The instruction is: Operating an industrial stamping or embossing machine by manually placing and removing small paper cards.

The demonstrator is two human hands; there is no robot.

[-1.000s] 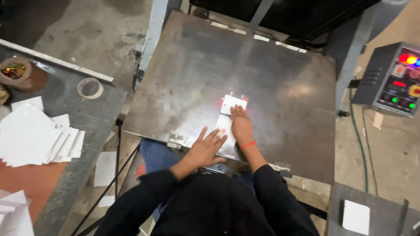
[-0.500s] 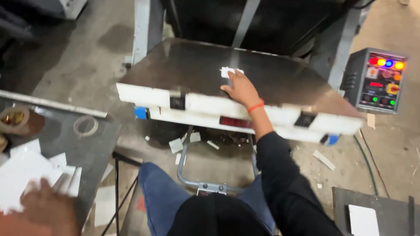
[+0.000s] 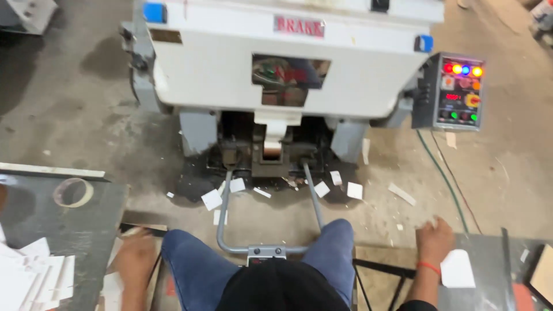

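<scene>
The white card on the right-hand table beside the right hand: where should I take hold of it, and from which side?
Probably best by its near left edge, coming from the left where the right hand already rests. The white card lies flat on the dark table, so a fingertip would likely have to slide or lift that edge before pinching. Its thickness cannot be judged.

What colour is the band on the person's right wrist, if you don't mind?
The wristband is red-orange, seen in the head view just below the right hand.
</scene>
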